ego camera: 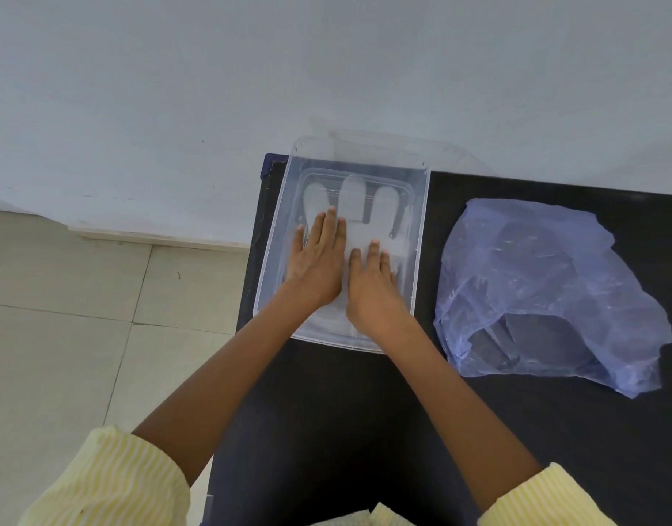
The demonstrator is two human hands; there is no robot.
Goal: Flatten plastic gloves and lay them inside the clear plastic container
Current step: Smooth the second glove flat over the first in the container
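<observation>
A clear plastic container [421, 222] stands at the left end of a black table. Inside it lies a translucent plastic glove [355, 201], flat on the bottom with its fingers pointing away from me. My left hand [317, 260] presses flat on the glove's left side, fingers straight. My right hand [374, 286] presses flat on the glove's palm area just beside it, fingers straight too. Both hands hide the glove's lower part. I cannot tell whether more gloves lie under it.
A crumpled bluish plastic bag [547, 294] lies on the black table [364, 411] right of the container. The table's left edge runs just beside the container, with tiled floor [80, 317] below. A grey wall stands behind.
</observation>
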